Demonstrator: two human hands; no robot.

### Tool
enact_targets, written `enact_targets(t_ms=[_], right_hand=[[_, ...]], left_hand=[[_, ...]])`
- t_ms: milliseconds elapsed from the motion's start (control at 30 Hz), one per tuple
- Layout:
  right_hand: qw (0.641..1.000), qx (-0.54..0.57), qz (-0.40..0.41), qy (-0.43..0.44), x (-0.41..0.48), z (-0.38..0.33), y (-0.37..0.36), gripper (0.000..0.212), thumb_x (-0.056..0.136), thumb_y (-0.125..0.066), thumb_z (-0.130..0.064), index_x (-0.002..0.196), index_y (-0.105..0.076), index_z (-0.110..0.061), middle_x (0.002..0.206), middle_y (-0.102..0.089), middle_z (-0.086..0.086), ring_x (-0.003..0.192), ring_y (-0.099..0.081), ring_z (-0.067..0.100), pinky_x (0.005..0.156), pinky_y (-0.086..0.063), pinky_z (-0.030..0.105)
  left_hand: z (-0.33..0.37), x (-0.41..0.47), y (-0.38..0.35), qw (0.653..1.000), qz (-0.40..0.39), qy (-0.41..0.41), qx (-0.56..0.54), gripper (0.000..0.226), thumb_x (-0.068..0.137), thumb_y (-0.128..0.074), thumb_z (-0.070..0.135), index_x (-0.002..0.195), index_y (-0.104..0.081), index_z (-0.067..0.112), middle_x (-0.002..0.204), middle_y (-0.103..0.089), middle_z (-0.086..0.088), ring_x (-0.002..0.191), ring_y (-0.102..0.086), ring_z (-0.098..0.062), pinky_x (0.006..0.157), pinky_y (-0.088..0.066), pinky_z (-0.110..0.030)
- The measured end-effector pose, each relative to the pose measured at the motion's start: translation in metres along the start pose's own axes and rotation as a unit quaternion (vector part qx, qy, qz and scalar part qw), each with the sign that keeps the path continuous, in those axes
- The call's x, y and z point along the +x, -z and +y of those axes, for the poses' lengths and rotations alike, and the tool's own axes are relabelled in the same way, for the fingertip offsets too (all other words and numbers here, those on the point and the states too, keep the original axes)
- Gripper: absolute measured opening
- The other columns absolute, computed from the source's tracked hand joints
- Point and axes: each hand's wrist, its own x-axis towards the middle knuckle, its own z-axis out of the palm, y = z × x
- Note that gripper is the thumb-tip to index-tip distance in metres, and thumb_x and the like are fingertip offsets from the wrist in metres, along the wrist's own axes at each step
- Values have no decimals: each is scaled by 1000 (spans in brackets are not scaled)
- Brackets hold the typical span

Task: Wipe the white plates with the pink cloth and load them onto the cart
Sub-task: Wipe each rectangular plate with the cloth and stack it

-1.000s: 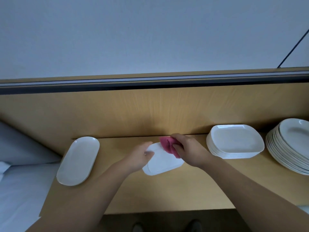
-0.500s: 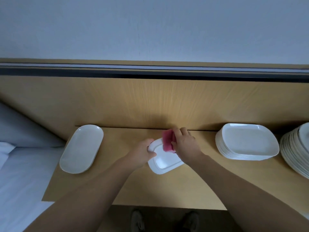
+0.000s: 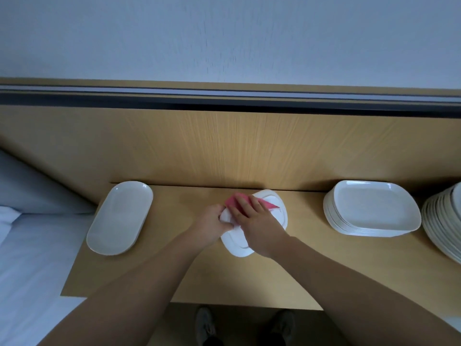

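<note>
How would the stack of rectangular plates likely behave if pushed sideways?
The stack of rectangular plates looks glossy and many-layered: probably heavy, and upper plates may slide. It sits low and wide on the wooden surface, so tipping seems unlikely.

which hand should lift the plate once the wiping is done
Left, probably: the left hand grips the plate by its rim, while the right hand lies flat on the pink cloth, pressing it to the plate.
</note>
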Motion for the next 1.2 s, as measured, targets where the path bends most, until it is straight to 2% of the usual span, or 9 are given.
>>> enact_targets(t_ms=[133, 233, 367, 533, 733, 833, 967, 1100, 1200], right_hand=[[1000, -20, 6, -11, 4, 0, 1, 73, 87, -62, -20, 151, -28, -23, 156, -30, 5, 138, -30, 43, 108, -26, 60], [1000, 5, -17, 0, 8, 11, 6, 69, 93, -48, -12, 153, -18, -33, 159, -19, -6, 143, -17, 32, 111, -19, 56], [999, 25, -22, -6, 9, 30, 10, 67, 93, -44, -4, 151, -26, -33, 157, -27, -6, 142, -22, 31, 110, -24, 53], [998, 28, -22, -43, 13, 59, 3, 64, 94, -42, -6, 150, -28, -35, 158, -23, -8, 143, -22, 28, 110, -30, 46], [986, 101, 7, -130, 2, 78, 4, 62, 99, -35, -12, 153, -15, -34, 158, -19, -13, 125, -46, 21, 84, -51, 36], [983, 124, 15, -136, -7, 76, -2, 61, 101, -35, -12, 154, -13, -31, 160, -18, -10, 132, -41, 21, 88, -49, 35], [965, 182, 10, -188, -32, 68, -16, 60, 101, -36, -14, 154, -12, -31, 158, -21, -16, 123, -49, 23, 88, -48, 32], [950, 219, 38, -219, -42, 60, -23, 58, 100, -38, -11, 152, -23, -31, 155, -28, -15, 124, -50, 25, 94, -48, 36], [942, 240, 44, -231, -49, 54, -23, 56, 100, -37, -11, 152, -25, -31, 155, -29, -17, 130, -45, 22, 101, -44, 34]], left_hand=[[1, 0, -3, 1000, 4, 6, 4, 18, 81, -69, 13, 98, -65, 13, 89, -69, -2, 85, -65, -18, 71, -50, -31], [-2, 1, -4, 1000, 1, 12, 29, 11, 82, -65, 11, 89, -60, 18, 77, -61, 4, 76, -59, -16, 62, -43, -24], [-5, 0, -5, 999, 7, 22, 36, 10, 81, -65, 12, 86, -58, 18, 78, -59, 2, 72, -56, -14, 59, -40, -23], [-10, -2, -8, 998, 24, 41, 41, 22, 82, -67, 18, 103, -59, 16, 95, -64, -2, 86, -62, -18, 66, -47, -26], [-17, -1, -16, 996, 39, 69, 38, 30, 85, -64, 23, 113, -56, 17, 101, -62, 2, 89, -61, -15, 69, -48, -25], [-22, -1, -19, 995, 49, 74, 47, 31, 87, -63, 25, 115, -57, 15, 101, -62, 3, 90, -60, -14, 72, -49, -27], [-27, -2, -21, 993, 58, 94, 47, 28, 89, -62, 28, 113, -60, 15, 99, -62, 4, 88, -60, -13, 69, -48, -25], [-29, -3, -22, 993, 54, 95, 51, 26, 90, -61, 27, 112, -60, 14, 98, -62, 2, 85, -59, -13, 63, -44, -22], [-30, -4, -22, 992, 62, 96, 50, 23, 90, -60, 27, 109, -60, 13, 97, -63, 1, 84, -60, -15, 66, -50, -26]])
